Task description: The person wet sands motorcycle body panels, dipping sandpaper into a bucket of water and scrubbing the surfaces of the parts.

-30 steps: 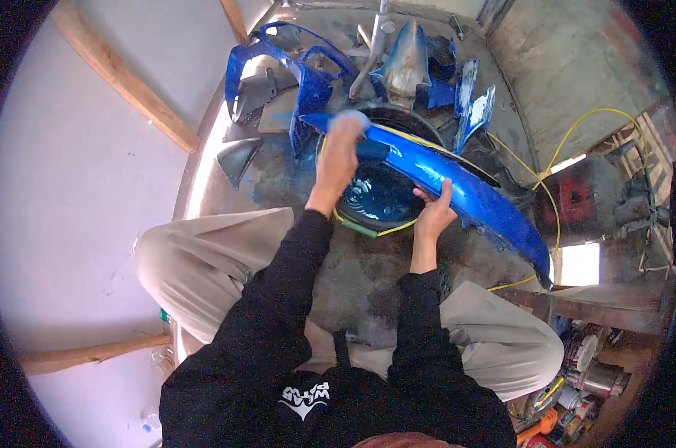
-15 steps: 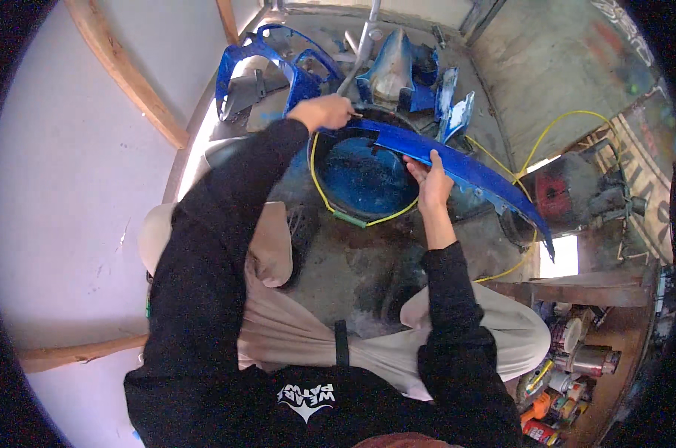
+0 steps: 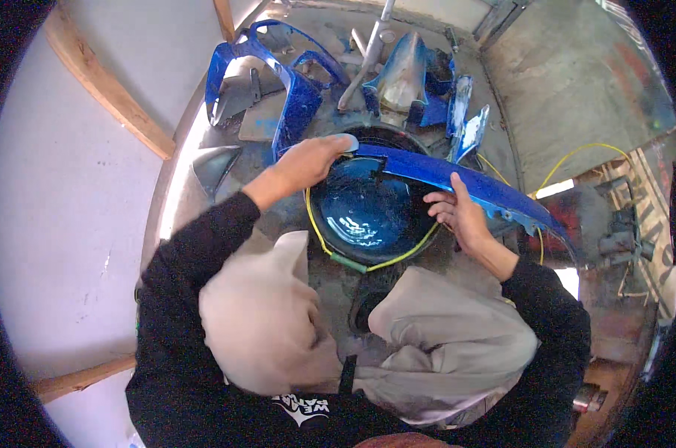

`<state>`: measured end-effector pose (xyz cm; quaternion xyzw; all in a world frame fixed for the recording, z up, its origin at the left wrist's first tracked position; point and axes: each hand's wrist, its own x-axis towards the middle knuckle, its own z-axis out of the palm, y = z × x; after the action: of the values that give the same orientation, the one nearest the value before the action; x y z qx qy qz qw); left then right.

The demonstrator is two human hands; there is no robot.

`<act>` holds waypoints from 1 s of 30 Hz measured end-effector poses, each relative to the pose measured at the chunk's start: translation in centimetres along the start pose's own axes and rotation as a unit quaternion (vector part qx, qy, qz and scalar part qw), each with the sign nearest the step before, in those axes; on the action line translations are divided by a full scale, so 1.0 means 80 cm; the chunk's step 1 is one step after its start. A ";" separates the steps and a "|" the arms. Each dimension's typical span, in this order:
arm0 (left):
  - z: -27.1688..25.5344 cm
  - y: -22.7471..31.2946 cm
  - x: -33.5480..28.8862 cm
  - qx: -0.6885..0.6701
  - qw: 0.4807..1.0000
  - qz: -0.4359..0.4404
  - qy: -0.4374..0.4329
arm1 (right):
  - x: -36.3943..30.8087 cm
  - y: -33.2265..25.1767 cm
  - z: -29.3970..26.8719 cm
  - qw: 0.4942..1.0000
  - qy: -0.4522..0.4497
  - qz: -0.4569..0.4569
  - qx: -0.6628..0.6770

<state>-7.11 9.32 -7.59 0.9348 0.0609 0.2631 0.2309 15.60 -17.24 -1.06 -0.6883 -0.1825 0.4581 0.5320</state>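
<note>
Reaching out, the left hand (image 3: 308, 162) grips a pale pad (image 3: 348, 141) at one end of a long blue panel (image 3: 427, 166), while the right hand (image 3: 466, 222), well apart, holds its lower edge, thumb on top. The panel is over a dark round bucket (image 3: 414, 233) of water (image 3: 360, 198), with more blue parts (image 3: 302, 112) lying farther off.

A grey, stained floor (image 3: 334, 287) carries everything here; on it stands a round black bucket (image 3: 418, 228) with a yellow handle and liquid inside; beyond the bucket's far left lies a blue frame-like panel (image 3: 301, 108) — near it a dark grey panel (image 3: 237, 95), a flat board (image 3: 257, 125) and a grey triangular piece (image 3: 216, 166); behind the bucket — a blue fender (image 3: 405, 71) with a pale middle, and a blue-and-white strip (image 3: 472, 134) to its right.
</note>
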 end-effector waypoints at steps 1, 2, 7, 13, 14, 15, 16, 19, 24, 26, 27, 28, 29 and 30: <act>0.002 -0.005 -0.010 -0.001 1.000 -0.003 -0.002 | 0.007 0.003 -0.012 0.999 -0.028 -0.013 0.016; 0.001 -0.009 -0.020 0.001 0.996 -0.086 0.017 | 0.015 0.006 -0.014 0.997 -0.059 -0.024 0.032; 0.046 0.021 -0.045 0.069 0.963 -0.202 0.163 | 0.031 0.069 0.024 0.985 -0.039 -0.129 0.104; 0.039 -0.002 -0.065 0.045 0.983 -0.141 0.108 | 0.033 0.112 0.072 0.967 0.070 -0.170 0.175; 0.033 -0.012 -0.061 0.080 0.966 -0.194 0.152 | 0.026 0.115 0.075 0.961 0.099 -0.185 0.183; 0.030 -0.018 -0.056 0.042 0.954 -0.253 0.156 | 0.029 0.120 0.068 0.960 0.086 -0.196 0.179; 0.028 -0.009 -0.056 0.042 0.954 -0.254 0.152 | 0.032 0.121 0.071 0.960 0.087 -0.193 0.181; 0.029 0.033 -0.056 0.040 0.990 -0.119 0.061 | 0.034 0.129 0.073 0.960 0.086 -0.211 0.160; 0.024 -0.009 -0.078 0.026 0.962 -0.237 0.131 | 0.025 0.125 0.075 0.961 0.093 -0.209 0.155; 0.049 0.019 -0.072 0.062 0.978 -0.163 0.117 | 0.033 0.126 0.075 0.958 0.099 -0.220 0.158; 0.053 0.039 -0.071 0.034 0.986 -0.133 0.094 | 0.032 0.131 0.077 0.958 0.093 -0.217 0.163; 0.049 0.036 -0.069 0.034 0.986 -0.134 0.094 | 0.028 0.131 0.077 0.957 0.094 -0.217 0.167; 0.044 0.026 -0.064 0.044 0.984 -0.130 0.112 | 0.027 0.128 0.076 0.957 0.093 -0.217 0.166; 0.036 0.011 -0.057 0.055 0.982 -0.125 0.131 | 0.025 0.124 0.074 0.958 0.097 -0.219 0.157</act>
<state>-9.50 6.31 -11.51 0.8886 0.2213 0.3484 0.2000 9.37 -16.04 -10.95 -0.5803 -0.2018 0.2841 0.7361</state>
